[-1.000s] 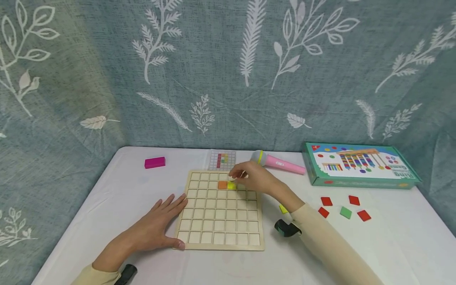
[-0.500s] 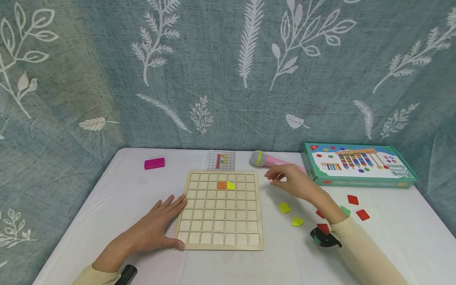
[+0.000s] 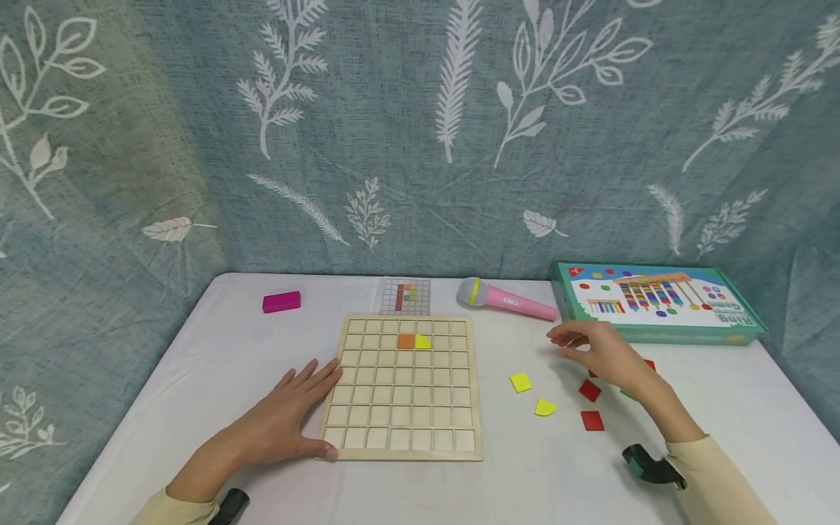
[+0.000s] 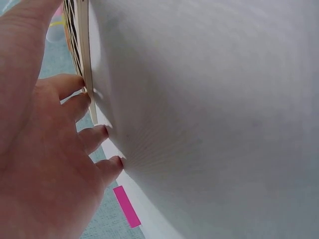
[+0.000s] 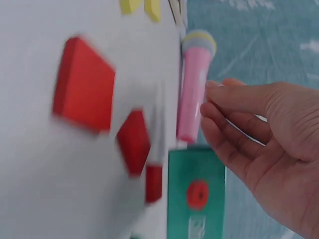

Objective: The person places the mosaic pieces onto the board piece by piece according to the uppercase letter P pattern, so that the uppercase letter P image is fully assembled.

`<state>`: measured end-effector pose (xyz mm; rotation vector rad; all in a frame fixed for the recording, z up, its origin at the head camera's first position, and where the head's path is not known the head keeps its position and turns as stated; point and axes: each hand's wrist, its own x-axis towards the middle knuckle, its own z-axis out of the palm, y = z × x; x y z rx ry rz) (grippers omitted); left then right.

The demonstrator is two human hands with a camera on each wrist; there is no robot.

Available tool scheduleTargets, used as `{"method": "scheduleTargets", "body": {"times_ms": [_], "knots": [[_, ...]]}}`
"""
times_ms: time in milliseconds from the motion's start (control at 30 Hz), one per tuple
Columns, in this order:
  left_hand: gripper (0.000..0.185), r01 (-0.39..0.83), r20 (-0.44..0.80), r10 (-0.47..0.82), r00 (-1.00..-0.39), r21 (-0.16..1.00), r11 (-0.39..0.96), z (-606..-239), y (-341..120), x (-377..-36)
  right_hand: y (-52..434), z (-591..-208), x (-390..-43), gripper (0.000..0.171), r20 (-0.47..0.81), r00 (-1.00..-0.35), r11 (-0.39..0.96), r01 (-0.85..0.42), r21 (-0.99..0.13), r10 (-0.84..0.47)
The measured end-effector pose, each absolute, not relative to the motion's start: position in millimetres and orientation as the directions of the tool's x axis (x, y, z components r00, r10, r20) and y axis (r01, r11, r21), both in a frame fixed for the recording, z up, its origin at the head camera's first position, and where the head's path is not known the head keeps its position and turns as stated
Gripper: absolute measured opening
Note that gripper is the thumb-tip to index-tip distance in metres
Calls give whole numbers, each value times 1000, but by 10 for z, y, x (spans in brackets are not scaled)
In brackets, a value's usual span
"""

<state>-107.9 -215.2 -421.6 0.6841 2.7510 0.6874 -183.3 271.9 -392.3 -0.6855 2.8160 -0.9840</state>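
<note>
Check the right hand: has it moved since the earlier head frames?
Yes: the right hand has moved right, from above the wooden grid board to the right of it, toward the green box.

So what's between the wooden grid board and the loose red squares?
In the head view, a yellow square and a yellow rounded piece lie there on the white tabletop.

Head view forward-down, wrist views close

I've got soft, even light on head cam, but right wrist smears the red tiles (motion or focus, can't tell) and left wrist shows the table grey and shadowy.
</note>
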Motion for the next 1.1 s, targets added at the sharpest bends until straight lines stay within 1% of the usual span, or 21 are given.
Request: {"method": "scheduleTargets", "body": {"times_ms": [133,300,433,733,933,1100], "knots": [[118,378,-110,487,-867,493,784,-4227,-2154,-1081,2927,-3988,-1762,26,63,-917,720,-351,-598,-395],[119,385,-104,489,-866,484,786,-4241,-2161,-1068,3134,-4046,-1688,27,29,-920,742,-334,-581,-391],[119,393,-92,490,-867,477,786,-4242,-2171,-1059,3235,-4099,-1645,27,35,-929,763,-325,-558,-369],[119,386,-92,479,-873,469,794,-4257,-2179,-1055,3246,-4163,-1612,29,106,-926,751,-357,-555,-362],[119,394,-78,482,-873,470,790,-4268,-2165,-1054,3232,-4119,-1623,31,98,-935,755,-335,-563,-342],[119,390,-85,478,-874,465,795,-4268,-2146,-1078,3223,-4080,-1646,30,83,-936,758,-327,-565,-342]]}}
